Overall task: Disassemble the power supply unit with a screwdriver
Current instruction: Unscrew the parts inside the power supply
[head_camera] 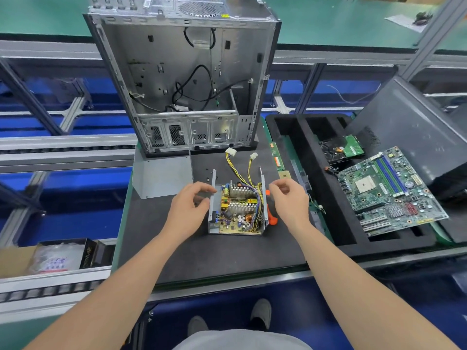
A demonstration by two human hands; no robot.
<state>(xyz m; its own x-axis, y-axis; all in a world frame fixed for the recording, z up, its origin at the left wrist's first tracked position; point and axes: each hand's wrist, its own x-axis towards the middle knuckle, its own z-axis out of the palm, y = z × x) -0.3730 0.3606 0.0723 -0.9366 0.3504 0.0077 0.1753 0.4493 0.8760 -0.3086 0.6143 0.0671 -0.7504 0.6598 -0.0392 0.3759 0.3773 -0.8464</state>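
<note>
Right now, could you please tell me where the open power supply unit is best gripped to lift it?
Grip the power supply unit by its two upright side walls, one hand coming in from each side. Its top is open, exposing the circuit board and heat sinks, and yellow wires trail out the far end, so avoid both.

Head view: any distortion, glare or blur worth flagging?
Head view: wide-angle bowing tilts the computer case and rails at the edges; light is even, shadows soft, no harsh glare; the power supply in the centre is sharp, corners slightly soft.
</note>
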